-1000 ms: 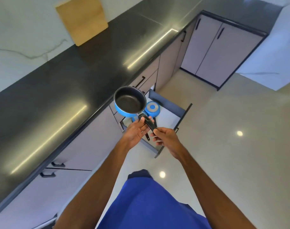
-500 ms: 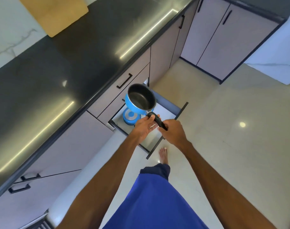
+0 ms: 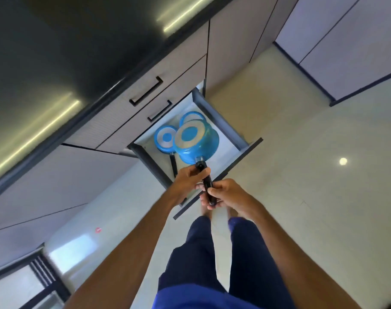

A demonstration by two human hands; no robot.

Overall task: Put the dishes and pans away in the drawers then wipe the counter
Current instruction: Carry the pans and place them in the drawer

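As left hand (image 3: pixel 186 180), right hand (image 3: pixel 229 194) fingers (image 3: pixel 214 191) grip its handle (image 3: pixel 207 183), upturned saucepan (image 3: pixel 196 141) above drawer (image 3: pixel 222 124), between its walls

The black bench (image 3: pixel 56 52) is gleaming, its polished top mirroring light. The blue saucepan (image 3: pixel 196 139) is shining like glossy enamel, its handle (image 3: pixel 201 165) looking like matt black plastic. The pale floor (image 3: pixel 323 186) is glinting, smooth.

Upturned saucepan (image 3: pixel 197 141), apparently over drawer (image 3: pixel 225 126).

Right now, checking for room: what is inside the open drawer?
The drawer holds two bottom-up blue pans: a left pan and a rear pan. The upturned saucepan held above hides most of the rear pan and the floor below.
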